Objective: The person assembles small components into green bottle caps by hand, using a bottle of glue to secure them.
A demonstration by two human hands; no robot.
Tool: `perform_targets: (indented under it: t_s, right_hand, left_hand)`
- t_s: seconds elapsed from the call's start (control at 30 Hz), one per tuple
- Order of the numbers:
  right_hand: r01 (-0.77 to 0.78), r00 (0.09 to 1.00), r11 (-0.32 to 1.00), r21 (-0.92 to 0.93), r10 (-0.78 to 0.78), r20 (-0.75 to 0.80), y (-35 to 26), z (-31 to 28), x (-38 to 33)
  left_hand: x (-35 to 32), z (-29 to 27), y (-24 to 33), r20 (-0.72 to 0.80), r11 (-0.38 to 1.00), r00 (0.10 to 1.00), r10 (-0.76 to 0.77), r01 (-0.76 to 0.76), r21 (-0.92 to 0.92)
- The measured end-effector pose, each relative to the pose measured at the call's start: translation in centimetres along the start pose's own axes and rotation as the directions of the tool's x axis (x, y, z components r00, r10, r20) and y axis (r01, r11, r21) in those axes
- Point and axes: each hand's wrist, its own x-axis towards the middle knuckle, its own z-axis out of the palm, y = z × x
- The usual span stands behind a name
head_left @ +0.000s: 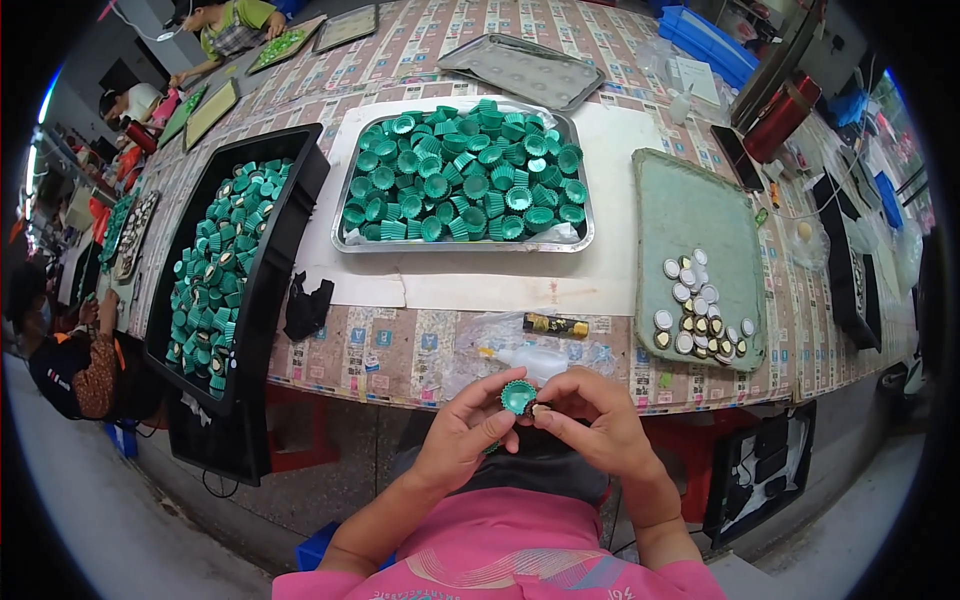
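My left hand [462,428] pinches a small green fluted cup [518,396], its hollow side facing up. Touching its right edge is my right hand [602,422], whose fingers close on a small dark piece with a pale part [540,409], partly hidden by the fingertips. Just beyond my hands a white squeeze bottle [535,361] with a yellowish tip lies on clear plastic. A metal tray [350,246] heaped with similar green cups stands further back. On the right, a worn green tray [690,205] carries several small round discs [700,310], white, gold and dark.
At left, a long black bin [313,165] holds many green cups, some with discs inside. A black-and-gold tube [555,325] and black cloth [307,306] lie near the front edge. A phone [737,157] and red flask [783,118] stand far right. Other people work at left.
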Motion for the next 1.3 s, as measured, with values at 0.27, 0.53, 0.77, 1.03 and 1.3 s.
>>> perform_targets:
  t_s: [0.27, 0.53, 0.77, 1.03, 1.3]
  right_hand:
    - [0.140, 0.990, 0.935, -0.326, -0.140, 0.022, 0.0, -0.1, 0.8]
    - [0.244, 0.962, 0.871, -0.426, -0.273, -0.007, -0.1, 0.0, 0.6]
    - [0.266, 0.943, 0.851, -0.452, -0.327, -0.059, 0.3, 0.4, 0.1]
    - [0.338, 0.914, 0.773, -0.536, -0.406, -0.009, 1.0, 0.8, 0.0]
    - [0.397, 0.876, 0.739, -0.544, -0.482, -0.016, 1.5, 1.8, 0.4]
  left_hand:
    - [0.2, -1.2, -0.7, 0.001, 0.995, 1.000, -0.012, 0.012, 0.099]
    - [0.5, -0.5, -0.5, -0.022, 0.993, 0.998, -0.058, 0.060, 0.097]
    - [0.3, -0.3, -0.5, 0.000, 0.981, 1.000, -0.007, 0.007, 0.195]
    - [-0.1, -0.5, -0.4, 0.017, 0.910, 0.989, 0.144, -0.139, 0.391]
    - [0.0, 0.1, 0.3, -0.073, 0.986, 0.996, 0.050, -0.038, 0.161]
